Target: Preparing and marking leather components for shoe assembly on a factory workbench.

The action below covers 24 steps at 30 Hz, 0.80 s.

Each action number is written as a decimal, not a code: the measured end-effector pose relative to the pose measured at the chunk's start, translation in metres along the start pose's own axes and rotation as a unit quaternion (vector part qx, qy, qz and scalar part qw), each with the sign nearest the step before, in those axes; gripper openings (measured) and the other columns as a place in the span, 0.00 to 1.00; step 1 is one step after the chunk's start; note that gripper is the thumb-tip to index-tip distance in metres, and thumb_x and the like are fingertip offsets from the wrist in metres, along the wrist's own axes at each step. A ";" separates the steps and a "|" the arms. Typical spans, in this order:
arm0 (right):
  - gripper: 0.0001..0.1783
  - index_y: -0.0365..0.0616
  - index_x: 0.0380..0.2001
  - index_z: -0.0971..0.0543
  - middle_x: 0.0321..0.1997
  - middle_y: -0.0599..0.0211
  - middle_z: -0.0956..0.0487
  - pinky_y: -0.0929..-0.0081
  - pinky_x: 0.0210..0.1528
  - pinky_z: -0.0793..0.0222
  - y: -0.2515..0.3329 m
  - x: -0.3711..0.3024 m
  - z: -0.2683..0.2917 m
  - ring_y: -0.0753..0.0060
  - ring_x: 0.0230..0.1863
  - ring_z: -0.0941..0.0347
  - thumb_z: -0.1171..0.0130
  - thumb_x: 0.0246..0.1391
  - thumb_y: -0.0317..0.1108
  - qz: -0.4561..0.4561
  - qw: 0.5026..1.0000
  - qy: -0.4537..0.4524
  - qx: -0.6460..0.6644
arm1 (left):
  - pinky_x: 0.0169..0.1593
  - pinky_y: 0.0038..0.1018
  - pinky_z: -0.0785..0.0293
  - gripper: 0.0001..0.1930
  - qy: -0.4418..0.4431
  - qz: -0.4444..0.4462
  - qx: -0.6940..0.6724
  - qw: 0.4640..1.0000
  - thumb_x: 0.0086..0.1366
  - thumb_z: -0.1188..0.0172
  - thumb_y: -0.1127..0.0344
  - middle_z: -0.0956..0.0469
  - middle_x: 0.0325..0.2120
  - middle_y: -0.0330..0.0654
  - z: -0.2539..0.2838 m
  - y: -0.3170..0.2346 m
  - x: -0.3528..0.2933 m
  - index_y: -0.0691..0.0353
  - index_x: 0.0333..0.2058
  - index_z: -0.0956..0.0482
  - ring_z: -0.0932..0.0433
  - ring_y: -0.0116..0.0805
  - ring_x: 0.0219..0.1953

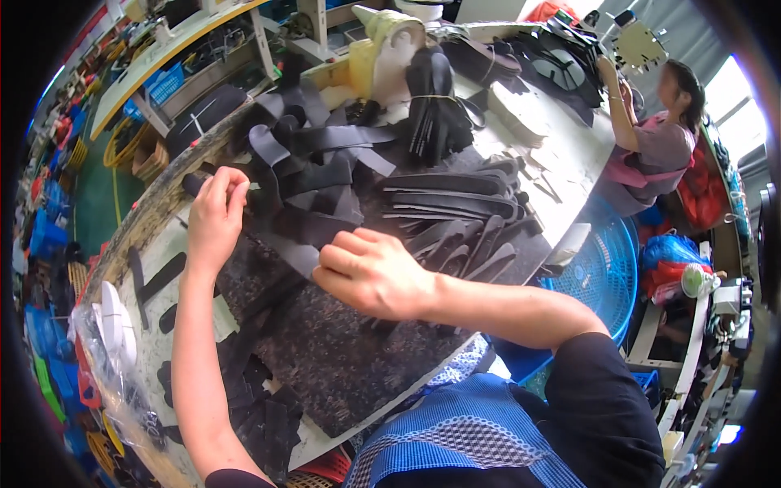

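Observation:
My left hand (215,213) is raised over the far left part of the work table, its fingers pinched together; what they hold, if anything, is hidden. Right beside those fingers lies the end of a black piece (195,182). Lower and to the right, my right hand (376,273) is closed, with its fingertips on the end of a dark grey strip (294,254). Beyond both hands sits a tangled heap of dark strips (313,175). Several long, rounded black pieces (451,203) are fanned out just past my right hand.
A speckled dark board (350,370) covers the near table. Black bundles tied with bands (435,106) stand farther back by a yellowish-white form (386,53). White sole-shaped pieces (120,325) lie at left. A blue plastic basket (598,268) is at right; a co-worker (659,146) works beyond.

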State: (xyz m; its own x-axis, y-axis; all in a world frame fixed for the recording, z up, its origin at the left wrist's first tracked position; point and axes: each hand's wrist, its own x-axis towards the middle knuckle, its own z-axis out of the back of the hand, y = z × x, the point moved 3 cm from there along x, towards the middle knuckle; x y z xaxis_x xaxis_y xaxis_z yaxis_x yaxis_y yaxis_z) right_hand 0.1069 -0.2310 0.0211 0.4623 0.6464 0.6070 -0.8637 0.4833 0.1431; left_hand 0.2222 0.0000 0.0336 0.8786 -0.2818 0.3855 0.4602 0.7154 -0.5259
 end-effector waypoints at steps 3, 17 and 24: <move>0.14 0.44 0.37 0.18 0.37 0.68 0.26 0.69 0.36 0.27 0.000 -0.009 0.001 0.66 0.39 0.25 0.34 0.45 0.34 -0.038 0.999 -0.009 -0.010 | 0.61 0.37 0.27 0.15 0.041 -0.118 -0.041 0.991 0.71 0.35 0.65 0.21 0.49 0.48 -0.009 -0.044 -0.002 0.62 0.53 0.20 0.21 0.47 0.56; 0.20 0.39 0.39 0.13 0.35 0.65 0.20 0.68 0.31 0.24 0.014 -0.008 0.029 0.65 0.33 0.22 0.29 0.36 0.19 -0.058 0.994 -0.096 0.017 | 0.45 0.18 0.34 0.14 -0.087 0.121 -0.467 0.872 0.81 0.44 0.56 0.25 0.33 0.27 -0.025 0.010 0.027 0.61 0.44 0.18 0.31 0.16 0.37; 0.20 0.39 0.39 0.13 0.37 0.66 0.20 0.70 0.34 0.23 0.034 -0.034 0.042 0.66 0.35 0.22 0.28 0.36 0.22 -0.062 0.997 -0.023 0.027 | 0.50 0.35 0.17 0.15 -0.154 0.186 -0.643 0.727 0.82 0.49 0.58 0.19 0.32 0.43 -0.016 0.037 0.029 0.64 0.40 0.23 0.16 0.39 0.39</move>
State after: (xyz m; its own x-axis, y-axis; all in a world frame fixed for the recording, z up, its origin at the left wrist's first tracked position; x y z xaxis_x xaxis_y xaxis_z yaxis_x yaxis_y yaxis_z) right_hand 0.0538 -0.2611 0.0385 0.5582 0.5548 0.6169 -0.8100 0.5255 0.2603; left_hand 0.2665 0.0083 0.0134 0.9936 0.0764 0.0833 0.1115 -0.5404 -0.8340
